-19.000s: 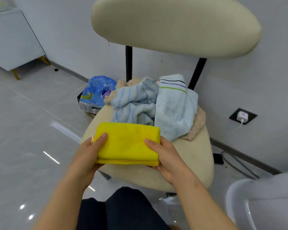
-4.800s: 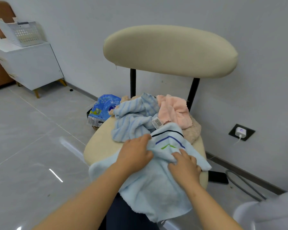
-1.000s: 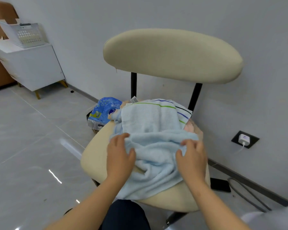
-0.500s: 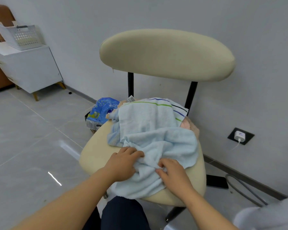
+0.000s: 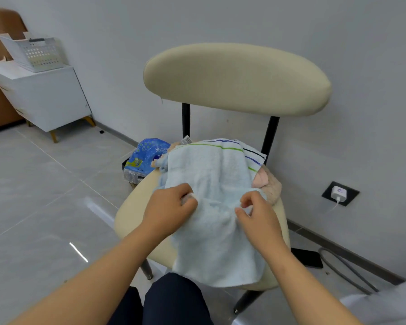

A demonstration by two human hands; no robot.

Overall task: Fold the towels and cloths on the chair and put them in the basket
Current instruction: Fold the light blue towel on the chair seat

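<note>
Left hand (image 5: 171,207) and right hand (image 5: 256,215) each pinching blue towel (image 5: 211,179) on chair (image 5: 134,207); pink cloth (image 5: 260,179) mostly hidden under towel at right

Bright, even indoor light; soft shadows; streaks of glare on the glossy floor (image 5: 79,252); wide-angle bending at edges; mild softness throughout.
</note>
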